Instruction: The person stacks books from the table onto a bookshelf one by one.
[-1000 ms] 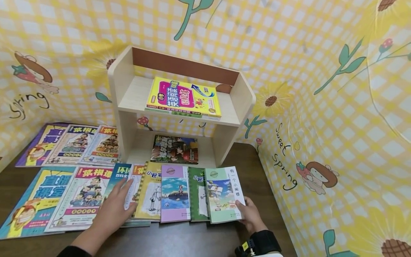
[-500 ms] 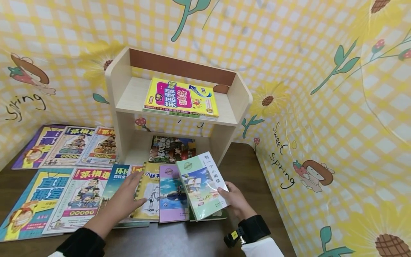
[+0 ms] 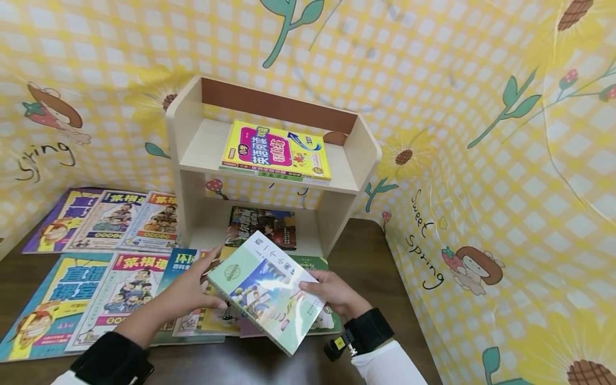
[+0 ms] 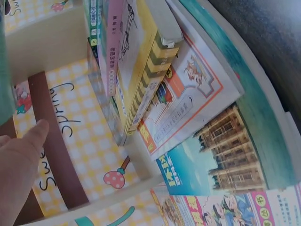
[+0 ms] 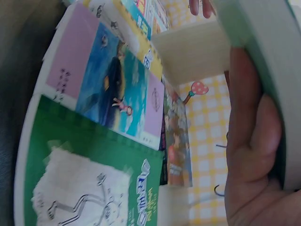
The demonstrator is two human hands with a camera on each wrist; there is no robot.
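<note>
Yellow gingham sheeting with sunflowers is hung all round a dark table (image 3: 375,251), where a small wooden shelf (image 3: 185,133) is set against the back. A pale green book (image 3: 267,291) is held up off the table, tilted, above a fanned row of books (image 3: 212,315). It is gripped along its right edge by the right hand (image 3: 332,291), fingers curled under it and thumb on the cover, while its left corner is just touched by the left hand (image 3: 192,291), fingers fairly straight, nothing really grasped. One yellow book (image 3: 276,149) is lying flat on the upper shelf and a dark comic (image 3: 262,227) on the lower one. Looks like the pick-up is done and the carry is under way; a level slide onto a shelf is probably what's called for next, clear of the side panels.
</note>
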